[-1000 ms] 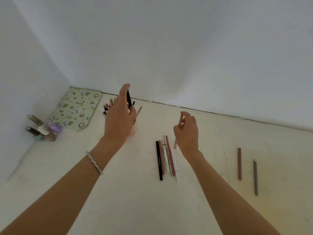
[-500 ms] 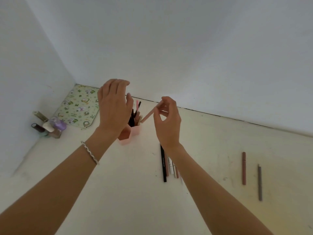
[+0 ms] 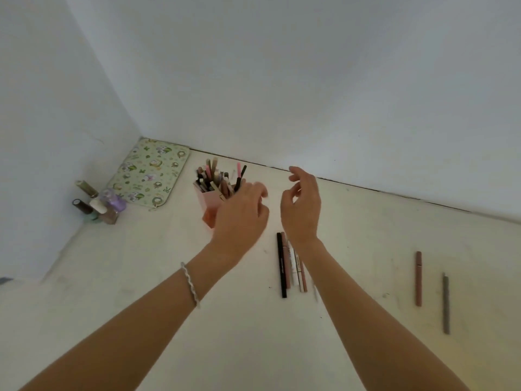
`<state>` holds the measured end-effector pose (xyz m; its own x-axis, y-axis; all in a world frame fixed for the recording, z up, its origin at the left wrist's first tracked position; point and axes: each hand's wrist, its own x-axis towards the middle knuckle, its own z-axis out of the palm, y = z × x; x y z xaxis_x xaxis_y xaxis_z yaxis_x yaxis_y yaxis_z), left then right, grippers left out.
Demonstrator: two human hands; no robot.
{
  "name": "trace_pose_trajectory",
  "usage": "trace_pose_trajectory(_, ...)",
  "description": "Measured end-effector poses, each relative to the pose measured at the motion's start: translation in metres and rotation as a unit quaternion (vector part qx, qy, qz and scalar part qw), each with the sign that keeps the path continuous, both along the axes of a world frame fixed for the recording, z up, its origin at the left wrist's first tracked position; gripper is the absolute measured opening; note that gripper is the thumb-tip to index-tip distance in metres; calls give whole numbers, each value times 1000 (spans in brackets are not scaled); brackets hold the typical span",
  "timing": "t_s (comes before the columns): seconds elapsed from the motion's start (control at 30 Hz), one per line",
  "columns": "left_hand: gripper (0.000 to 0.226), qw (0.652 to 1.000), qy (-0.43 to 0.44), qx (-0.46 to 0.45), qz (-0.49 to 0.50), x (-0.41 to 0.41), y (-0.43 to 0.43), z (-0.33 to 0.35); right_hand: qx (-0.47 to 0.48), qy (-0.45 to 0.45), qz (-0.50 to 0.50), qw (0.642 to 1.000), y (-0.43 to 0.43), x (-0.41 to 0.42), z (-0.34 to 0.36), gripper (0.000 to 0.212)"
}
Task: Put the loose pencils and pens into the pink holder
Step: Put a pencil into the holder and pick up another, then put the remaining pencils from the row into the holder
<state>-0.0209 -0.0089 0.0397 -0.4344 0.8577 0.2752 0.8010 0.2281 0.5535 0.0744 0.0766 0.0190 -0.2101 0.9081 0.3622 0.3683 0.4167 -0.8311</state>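
The pink holder point(image 3: 208, 201) stands on the white surface near the back wall, packed with several upright pens and pencils. My left hand point(image 3: 241, 215) hovers just right of it and in front, blurred, fingers apart, holding nothing; it hides the holder's right side. My right hand point(image 3: 301, 204) is raised beside it, fingers loosely curled and apart, with nothing in it. Below my right wrist lies a row of loose pens point(image 3: 287, 263), the black one on the left. Farther right lie a brown-pink pen point(image 3: 418, 277) and a grey pencil point(image 3: 445, 303).
A green patterned pouch point(image 3: 149, 172) lies flat in the back left corner. Several small bottles point(image 3: 98, 204) stand against the left wall. White walls close the left and back sides.
My right hand has let go of the pink pencil it held, which now stands in the holder. My left hand has dropped lower and to the right of the holder.
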Motion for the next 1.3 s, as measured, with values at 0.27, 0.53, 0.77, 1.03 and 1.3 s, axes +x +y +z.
trace_pose_trajectory(0.27,23,925,-129,-349,81,73,19,-77,-71,-22,-66,995,20,80,-4,40)
trace_pose_trajectory(0.53,34,936,-202,-271,100,76,33,-66,-169,-113,-69,977,20,117,-32,27)
trace_pose_trajectory(0.77,54,975,-209,-14,73,40,63,6,-297,-382,55,874,3,117,-58,36)
trace_pose_trajectory(1.03,47,986,-87,102,98,-18,53,34,-142,-294,28,945,18,85,-33,49)
trace_pose_trajectory(1.3,34,985,160,-30,55,-53,34,16,-56,50,-3,997,19,24,19,41)
